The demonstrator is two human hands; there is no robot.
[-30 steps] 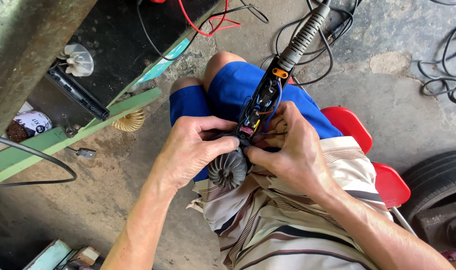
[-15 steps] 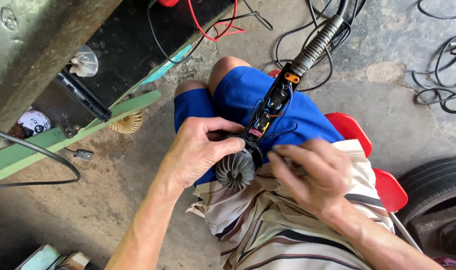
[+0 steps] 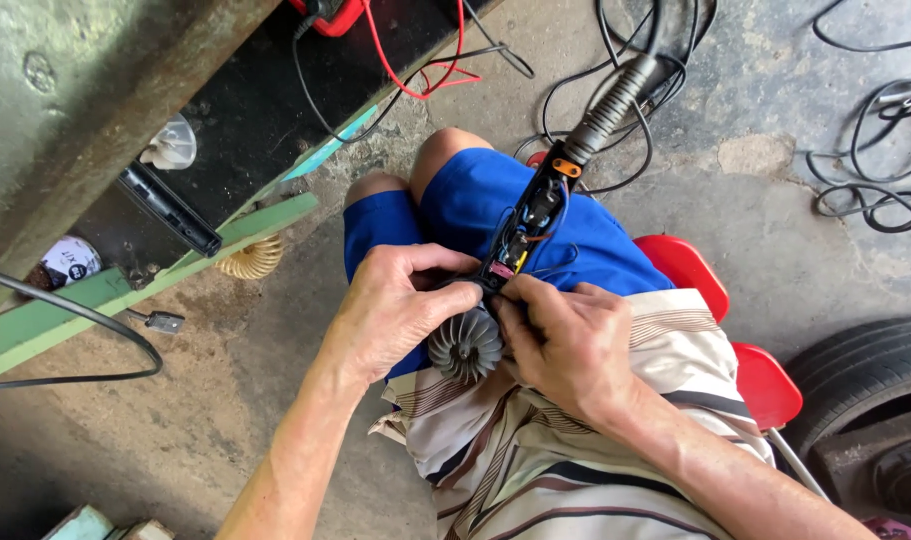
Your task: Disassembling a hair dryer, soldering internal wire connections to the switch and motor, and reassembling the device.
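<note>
On my lap lies an opened black power tool [image 3: 523,225] with exposed wiring and switch parts; its ribbed cord sleeve [image 3: 607,108] points away from me. A grey finned fan wheel [image 3: 465,345] sticks out at its near end. My left hand [image 3: 395,305] grips the tool body just above the fan, thumb and fingers pinched on it. My right hand [image 3: 565,345] holds the other side, fingertips pressing at the small pink part by the wiring.
I sit on a red plastic stool [image 3: 745,360] on a concrete floor. A green wooden beam [image 3: 125,285], a coiled yellow spring [image 3: 253,260] and a black bar [image 3: 170,210] lie left. Black cables [image 3: 865,200] are at right, a tyre [image 3: 860,375] at lower right.
My right hand slid off the tool toward my belly, then came back to pinch its near end. The view moved slightly; the left hand kept its grip.
</note>
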